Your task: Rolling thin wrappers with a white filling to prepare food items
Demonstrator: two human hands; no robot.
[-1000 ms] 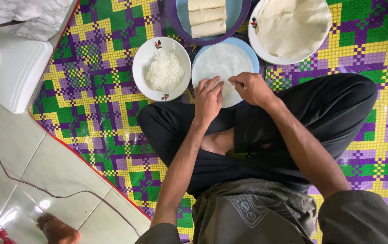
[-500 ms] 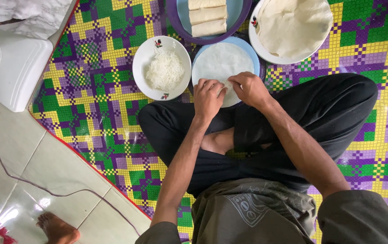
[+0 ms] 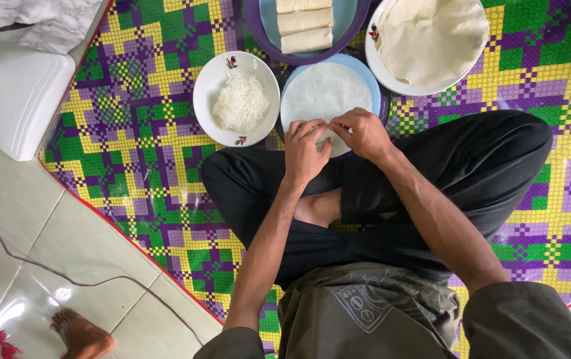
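Sitting: a person cross-legged on a woven mat [image 3: 132, 146] of purple, green and yellow squares.
Left hand [image 3: 304, 151]: fingers [image 3: 312, 127] pressed together, pinching the near edge of a thin white wrapper [image 3: 322, 90].
Right hand [image 3: 364, 133]: fingers curled, pinching the same edge, fingertips almost meeting the left ones.
Wrapper: flat on a blue plate [image 3: 373, 93], just beyond the fingers.
Left of the fingers: white bowl [image 3: 209, 83] of shredded white filling [image 3: 241, 102].
Beyond the fingers: purple dish [image 3: 262, 30] holding finished rolls [image 3: 305, 23] side by side.
Beyond and right of the fingers: white plate [image 3: 392, 83] stacked with wrappers [image 3: 431, 36].
Far left: white plastic container [image 3: 19, 100], tiled floor [image 3: 26, 226], someone's bare foot [image 3: 82, 336].
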